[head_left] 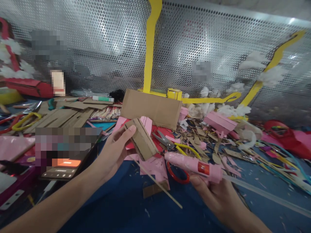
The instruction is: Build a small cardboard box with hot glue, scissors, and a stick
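Cardboard box (143, 139) facing pink glue gun (190, 164).
Left hand (118, 144) is clamping the box above the blue counter (109, 207); right hand (215, 194) is gripping the glue gun, nozzle (167, 156) pointing toward the box.

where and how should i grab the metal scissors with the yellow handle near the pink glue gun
Probably best by the yellow rounded handle loop, from above and the right: the metal blades point away to the left, and the pink glue gun crosses on the near side.
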A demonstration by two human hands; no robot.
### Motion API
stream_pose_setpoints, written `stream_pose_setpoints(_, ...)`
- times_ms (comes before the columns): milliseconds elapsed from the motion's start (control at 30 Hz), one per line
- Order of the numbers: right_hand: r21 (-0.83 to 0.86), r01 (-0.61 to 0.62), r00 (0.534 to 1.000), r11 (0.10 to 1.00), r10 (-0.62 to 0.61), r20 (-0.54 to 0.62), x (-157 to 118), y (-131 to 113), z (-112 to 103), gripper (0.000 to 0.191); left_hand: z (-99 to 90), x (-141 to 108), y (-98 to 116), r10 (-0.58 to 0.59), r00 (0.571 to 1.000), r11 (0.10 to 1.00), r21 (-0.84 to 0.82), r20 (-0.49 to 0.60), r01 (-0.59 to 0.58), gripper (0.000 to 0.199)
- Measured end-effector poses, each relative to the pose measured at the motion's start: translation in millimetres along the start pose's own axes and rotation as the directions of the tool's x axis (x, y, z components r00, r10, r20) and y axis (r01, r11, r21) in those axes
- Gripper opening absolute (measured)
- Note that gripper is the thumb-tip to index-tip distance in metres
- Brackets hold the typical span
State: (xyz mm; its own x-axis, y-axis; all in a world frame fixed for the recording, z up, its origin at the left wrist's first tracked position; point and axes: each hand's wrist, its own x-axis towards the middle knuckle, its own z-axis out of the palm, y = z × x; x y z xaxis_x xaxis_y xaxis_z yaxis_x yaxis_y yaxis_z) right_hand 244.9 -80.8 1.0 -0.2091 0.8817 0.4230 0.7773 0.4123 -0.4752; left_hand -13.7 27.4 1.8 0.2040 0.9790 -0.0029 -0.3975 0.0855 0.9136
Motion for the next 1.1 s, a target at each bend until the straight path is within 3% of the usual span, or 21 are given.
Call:
stream_pose_setpoints(200,0.017,0.004,1.0,1.0,-0.004,-0.019,-0.3,0.1,0.2,0.035,1.1,-1.3,0.2,-0.007,0.999,1.0,0.012,0.043,0.006,0.04)
stream_pose_setpoints(1100,0.004,0.034,0.999,0.999,-0.034,-0.001,0.5,-1.0,-1.5,0.034,-0.4,0.4,2.8,0.007,1.0,1.0,0.021,0.002,-0.007,0.046)
